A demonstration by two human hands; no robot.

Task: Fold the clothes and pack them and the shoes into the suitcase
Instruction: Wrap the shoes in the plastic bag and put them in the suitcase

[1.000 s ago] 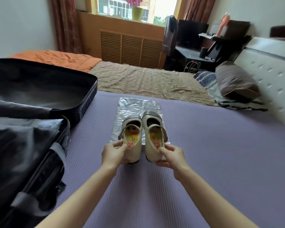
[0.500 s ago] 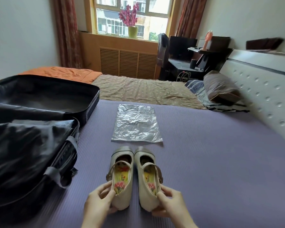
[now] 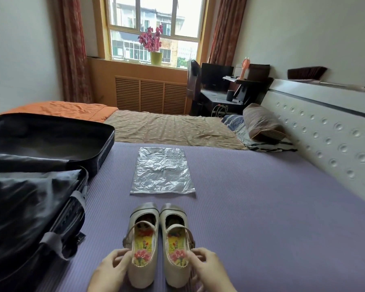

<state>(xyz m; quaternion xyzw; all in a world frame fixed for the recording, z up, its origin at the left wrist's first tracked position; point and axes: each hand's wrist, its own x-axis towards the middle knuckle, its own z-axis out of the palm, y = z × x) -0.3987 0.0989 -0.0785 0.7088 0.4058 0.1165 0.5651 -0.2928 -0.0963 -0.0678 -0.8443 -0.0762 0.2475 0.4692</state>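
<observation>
2 pale shoes are stood side by side, toes pointing away from the person, on the purple mat, just short of a clear plastic bag laid flat further out. The left shoe is pinched at its heel rim by the left hand, with fingers curled round the outer side. The right shoe is held the same way by the right hand. The open suitcase lies well apart to the left, and neither shoe is packed yet.

Several slips can be foreseen. Each shoe is gripped only at the back, so a toe could be tipped down and the shoe dropped if it is lifted quickly. If the bag is meant for them, its thin mouth would have to be opened while both hands are occupied, and 1 shoe could be released carelessly and knocked over. The loose straps could be snagged on the bag edge or the suitcase zip.
</observation>
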